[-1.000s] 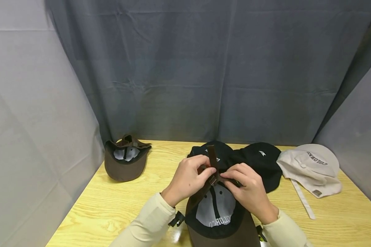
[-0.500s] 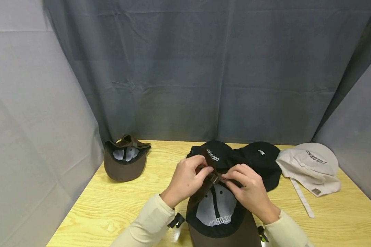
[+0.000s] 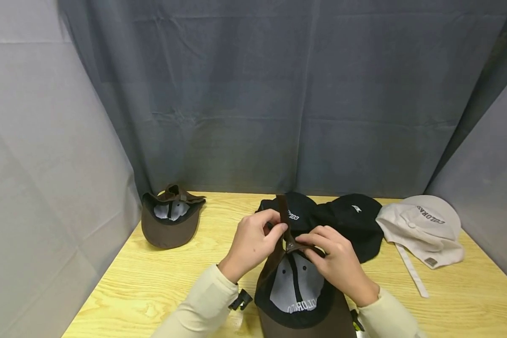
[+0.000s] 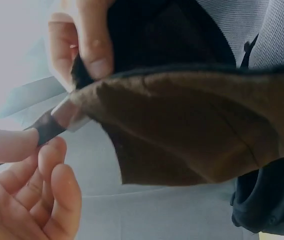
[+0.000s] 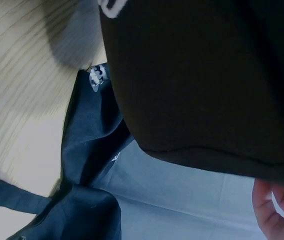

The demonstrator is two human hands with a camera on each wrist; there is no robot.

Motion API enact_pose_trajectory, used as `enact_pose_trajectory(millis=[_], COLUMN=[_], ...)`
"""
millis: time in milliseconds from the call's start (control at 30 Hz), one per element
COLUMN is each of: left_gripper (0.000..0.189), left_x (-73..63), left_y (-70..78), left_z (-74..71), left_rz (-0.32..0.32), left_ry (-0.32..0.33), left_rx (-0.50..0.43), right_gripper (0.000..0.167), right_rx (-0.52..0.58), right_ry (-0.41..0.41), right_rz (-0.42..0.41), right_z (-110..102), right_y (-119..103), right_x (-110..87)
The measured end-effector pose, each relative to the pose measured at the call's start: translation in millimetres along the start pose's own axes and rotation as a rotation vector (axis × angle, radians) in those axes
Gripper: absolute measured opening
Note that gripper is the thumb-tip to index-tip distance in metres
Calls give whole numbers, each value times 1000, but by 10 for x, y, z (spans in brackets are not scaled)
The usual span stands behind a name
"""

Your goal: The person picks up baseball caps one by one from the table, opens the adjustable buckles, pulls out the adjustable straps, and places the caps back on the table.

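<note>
Tabletop point(image 3: 152, 291) below, left fingers point(image 3: 267, 217) pinch strap point(image 3: 282, 206), right fingers point(image 3: 318, 240) brown cap point(image 3: 297, 288).

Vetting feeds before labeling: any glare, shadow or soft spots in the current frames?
Head: mostly even light, with a small bright patch on the table beside the left sleeve; left wrist: upper-left corner washed out, the strap in the left hand soft-edged; right wrist: brown cap very dark, shadow on the table beside it.
</note>
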State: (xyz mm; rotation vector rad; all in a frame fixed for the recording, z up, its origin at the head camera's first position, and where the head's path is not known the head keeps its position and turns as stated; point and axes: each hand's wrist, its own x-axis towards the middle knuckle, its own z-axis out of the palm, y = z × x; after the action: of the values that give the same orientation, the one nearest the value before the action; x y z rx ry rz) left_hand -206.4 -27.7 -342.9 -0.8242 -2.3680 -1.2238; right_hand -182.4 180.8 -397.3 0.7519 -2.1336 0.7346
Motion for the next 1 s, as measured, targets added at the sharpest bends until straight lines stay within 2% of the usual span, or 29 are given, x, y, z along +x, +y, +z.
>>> enact_pose_trajectory(millis=[167,267,433,600,733,867,933,967,1000], left_gripper=[11,12,16,36,26,12,9,9,8], left_x=[-49,-102,-226,-320,-300,-248,-221,-208,-195], left_y=[-18,-45,-82,-68,-22,25,57,73,92], left_z=[26,33,66,166,241,262,254,249,244], left_rz=[-52,-56,1,107,163,159,164,169,176], left_ry=[-7,7,13,-19,63,153,173,178,181], left_rx=[2,16,87,275,383,359,340,333,328], right_gripper=[31,31,30,29,30,28,13,11,15], right_rx=[-4,16,43,58,66,52,38,26,10], right_ry=[46,94,185,228,215,196,201,210,222], right_rz=[-20,-16,-1,24,28,3,-18,-31,-45], right_z=[19,4,-35,-64,-73,-81,-83,-82,-82], right_y=[-13,-21,-35,-49,-71,-75,-73,-70,-69], right_x=[45,68,107,129,122,112,113,115,119])
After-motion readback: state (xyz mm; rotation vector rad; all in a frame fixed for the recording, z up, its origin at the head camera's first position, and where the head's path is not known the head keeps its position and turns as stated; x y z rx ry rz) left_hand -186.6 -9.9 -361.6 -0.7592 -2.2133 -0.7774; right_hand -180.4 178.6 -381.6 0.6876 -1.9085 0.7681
